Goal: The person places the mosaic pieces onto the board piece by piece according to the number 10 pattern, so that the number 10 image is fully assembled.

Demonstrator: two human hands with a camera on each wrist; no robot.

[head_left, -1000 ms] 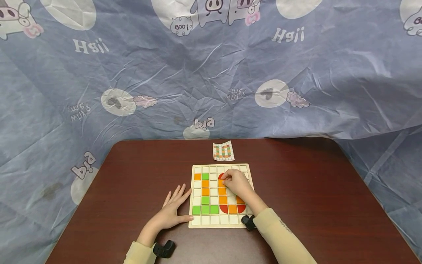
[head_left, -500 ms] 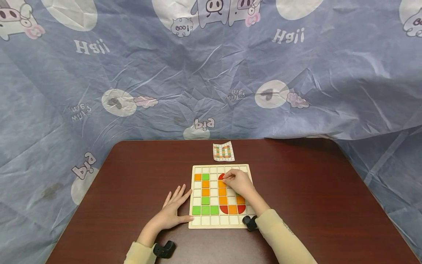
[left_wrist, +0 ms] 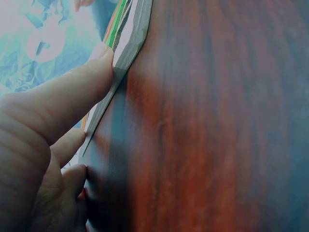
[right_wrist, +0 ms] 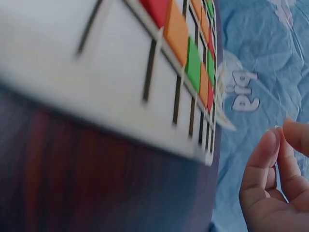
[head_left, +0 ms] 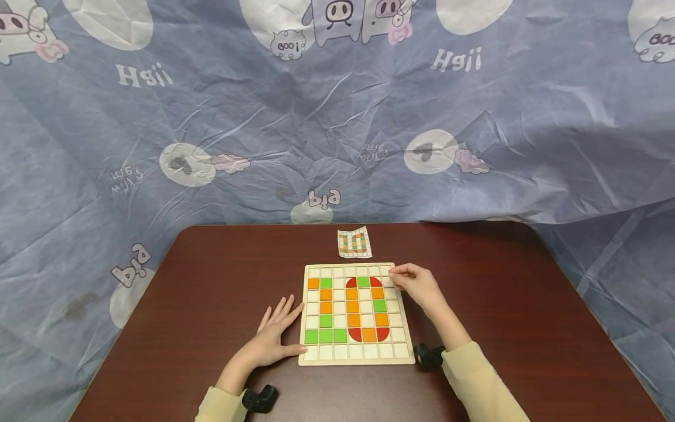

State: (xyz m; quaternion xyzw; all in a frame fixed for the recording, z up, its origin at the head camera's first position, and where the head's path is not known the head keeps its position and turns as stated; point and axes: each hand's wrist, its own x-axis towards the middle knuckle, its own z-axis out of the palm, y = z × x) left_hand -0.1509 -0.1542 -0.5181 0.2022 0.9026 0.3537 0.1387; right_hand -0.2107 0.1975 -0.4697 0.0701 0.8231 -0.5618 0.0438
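A cream grid board point(head_left: 356, 359) lies on the table, with orange, green and red pieces set in its cells. At its left edge my left hand point(head_left: 271, 343) is spread, its thumb on the near-left corner and its fingertips against the side. In the left wrist view, that hand's thumb point(left_wrist: 72, 94) presses the board's rim. My right hand point(head_left: 419, 285) is by the board's upper right edge, over the outer cells. The right wrist view shows this hand point(right_wrist: 277, 179) with curled fingers, tips together, and no piece visible between them.
A small paper card point(head_left: 354, 243) printed with a coloured grid lies beyond the board. The dark red-brown table point(head_left: 221, 275) extends to both sides. A blue patterned cloth point(head_left: 295, 117) hangs behind it.
My right hand has moved right, off the board's upper middle to its right edge. A green piece between two red ones in the upper row is now uncovered. The left hand keeps its place.
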